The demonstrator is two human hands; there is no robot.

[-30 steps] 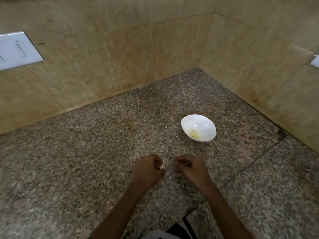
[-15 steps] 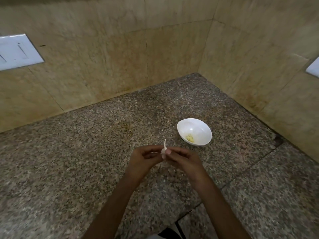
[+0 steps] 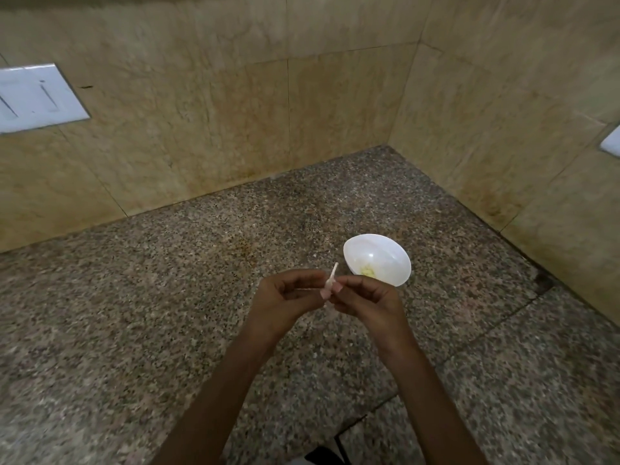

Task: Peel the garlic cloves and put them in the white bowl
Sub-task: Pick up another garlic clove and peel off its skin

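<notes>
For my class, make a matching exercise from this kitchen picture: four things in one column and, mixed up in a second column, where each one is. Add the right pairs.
Things
1. garlic clove
2. white bowl
3. yellowish bits
4. white wall plate

Places
A. on the tiled wall, far left
B. on the stone counter, just beyond the right hand
C. pinched between the right hand and the left hand
D. at the bottom of the bowl

Pairs: 1-C, 2-B, 3-D, 4-A
</notes>
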